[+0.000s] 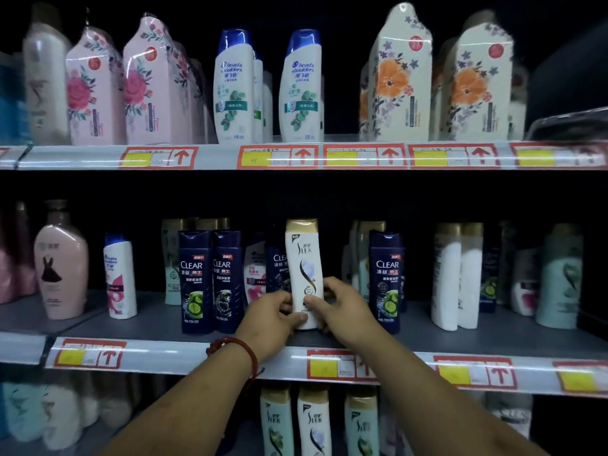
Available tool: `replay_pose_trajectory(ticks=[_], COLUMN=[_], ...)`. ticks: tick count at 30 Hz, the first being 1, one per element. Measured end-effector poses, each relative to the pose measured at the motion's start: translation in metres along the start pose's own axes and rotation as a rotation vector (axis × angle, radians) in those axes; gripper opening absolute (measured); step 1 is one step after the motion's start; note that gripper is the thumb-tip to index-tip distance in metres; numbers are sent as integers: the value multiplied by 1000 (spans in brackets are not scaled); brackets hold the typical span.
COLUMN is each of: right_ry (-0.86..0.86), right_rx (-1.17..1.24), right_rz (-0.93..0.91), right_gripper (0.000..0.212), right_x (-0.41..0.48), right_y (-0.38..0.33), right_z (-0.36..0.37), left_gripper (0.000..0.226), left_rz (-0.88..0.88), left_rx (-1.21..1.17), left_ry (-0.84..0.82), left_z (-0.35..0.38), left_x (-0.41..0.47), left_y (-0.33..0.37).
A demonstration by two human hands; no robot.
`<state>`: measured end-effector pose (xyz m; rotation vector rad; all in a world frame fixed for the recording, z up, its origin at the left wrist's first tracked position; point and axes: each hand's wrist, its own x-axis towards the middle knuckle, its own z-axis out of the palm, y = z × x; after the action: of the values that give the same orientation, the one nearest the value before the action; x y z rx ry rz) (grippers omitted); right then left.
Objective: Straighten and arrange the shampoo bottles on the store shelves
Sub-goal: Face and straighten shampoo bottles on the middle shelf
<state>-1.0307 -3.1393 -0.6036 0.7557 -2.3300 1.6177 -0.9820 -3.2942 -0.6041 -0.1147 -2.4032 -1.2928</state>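
Both left hand (273,320) and right hand (345,311) clasp the upright Slek bottle (304,258).

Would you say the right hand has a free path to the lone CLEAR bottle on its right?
Probably yes: that CLEAR bottle stands at the shelf front with nothing before it, though the right hand must first release the SLEK bottle.

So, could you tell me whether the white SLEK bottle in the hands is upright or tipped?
Upright: the white SLEK bottle stands cap up on the middle shelf, left hand and right hand holding its lower half.
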Motion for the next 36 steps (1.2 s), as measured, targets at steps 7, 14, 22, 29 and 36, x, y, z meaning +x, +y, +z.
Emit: replay_pose_trajectory(ticks=[7,14,22,29,36], right_ry=[11,83,318,263,236], right_rx=[-45,-161,-230,-199,-197], right_rz=[-14,26,93,68,86], right_gripper=[26,22,26,26,25], right_x=[-39,-105,-143,-111,-76], right_y=[-33,-36,1,28,54], right_z=[-50,-144,-231,-242,-229], left_gripper=[23,12,4,8,12], left_rz=[129,223,267,233,237], left_rx=[-55,-105,-182,-161,37], left_ry=[-28,-91,-210,-130,-89], left_z=[13,92,197,213,211], left_x=[-27,-58,-58,-33,-1], left_y=[37,99,155,152,126])
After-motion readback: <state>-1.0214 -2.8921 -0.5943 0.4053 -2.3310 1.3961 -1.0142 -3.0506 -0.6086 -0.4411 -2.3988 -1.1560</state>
